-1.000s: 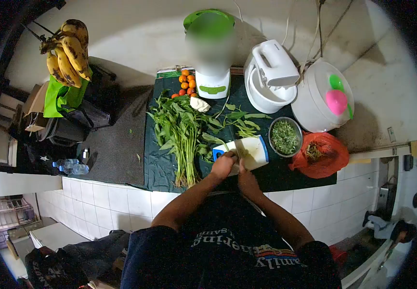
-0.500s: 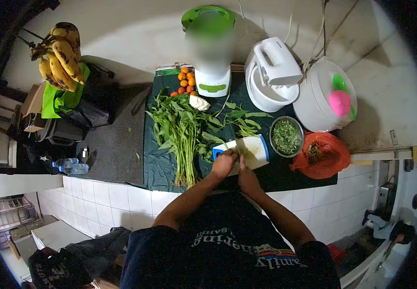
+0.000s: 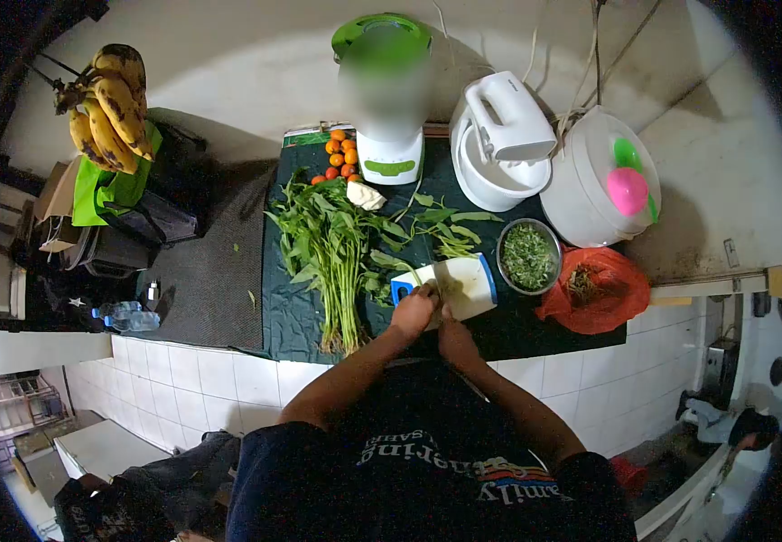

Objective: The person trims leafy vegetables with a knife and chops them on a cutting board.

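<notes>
My left hand (image 3: 415,310) is closed on green stems at the left part of a white cutting board (image 3: 469,286) with blue ends. Close beside it, my right hand (image 3: 454,336) grips a knife (image 3: 438,287), whose blade lies over the board; its handle is hidden in the fingers. Loose leafy stems (image 3: 451,237) lie just behind the board. A large bunch of leafy greens (image 3: 330,262) rests to the left, roots toward me. To the right stands a metal bowl (image 3: 529,256) of chopped greens, with a red plastic bag (image 3: 595,291) holding scraps beside it.
At the back are a blender (image 3: 390,154), a white mixer (image 3: 510,117) with its bowl, and a white round container (image 3: 595,181). Small orange fruits (image 3: 334,160) sit left of the blender. Bananas (image 3: 114,110) hang at upper left. Another person (image 3: 147,488) is at lower left.
The view has shifted slightly, so the tabletop things appear a little further left. Both hands stay at the board, with the knife still between them.
</notes>
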Tool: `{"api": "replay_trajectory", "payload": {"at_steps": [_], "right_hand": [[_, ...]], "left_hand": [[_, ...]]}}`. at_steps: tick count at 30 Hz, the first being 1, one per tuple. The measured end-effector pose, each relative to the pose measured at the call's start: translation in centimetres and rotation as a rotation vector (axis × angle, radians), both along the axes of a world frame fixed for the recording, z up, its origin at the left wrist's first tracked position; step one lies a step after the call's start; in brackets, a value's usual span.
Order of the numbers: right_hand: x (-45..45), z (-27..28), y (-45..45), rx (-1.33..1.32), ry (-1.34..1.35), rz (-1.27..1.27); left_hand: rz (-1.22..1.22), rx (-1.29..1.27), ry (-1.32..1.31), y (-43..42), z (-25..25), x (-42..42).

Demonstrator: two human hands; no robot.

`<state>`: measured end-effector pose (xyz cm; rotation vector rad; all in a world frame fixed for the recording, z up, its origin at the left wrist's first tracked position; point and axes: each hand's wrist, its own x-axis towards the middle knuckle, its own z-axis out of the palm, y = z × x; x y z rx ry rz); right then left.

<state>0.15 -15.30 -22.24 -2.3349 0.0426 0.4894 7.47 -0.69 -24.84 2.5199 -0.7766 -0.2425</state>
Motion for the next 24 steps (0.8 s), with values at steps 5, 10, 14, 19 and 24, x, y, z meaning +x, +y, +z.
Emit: {"api": "replay_trajectory", "payload": {"at_steps": [5,10,14,19,24], "right_hand": [[1.6,-0.2,0.1,-0.027,-0.13,0.048],[0.2,2.1,0.2,-0.006,-0.175,0.075],[-0.2,1.4,1.1,-0.014,-0.031,-0.024],[1.7,0.5,-0.3,-0.026,-0.069,-0.012],[1.4,1.9,-1.9,-0.04,-0.099,0.058]], "left_hand": [[0.074,0.025,0.062,0.0,1.1,0.0],[0.08,0.031,-0.007,0.0,1.3,0.0],[0.09,0.053,0.056,0.5,1.9,-0.4],[-0.04,0.015,-0.204,1.2,-0.4,-1.7],[0.034,-0.146,0.198,1.5,3.9,-2.8]]}}
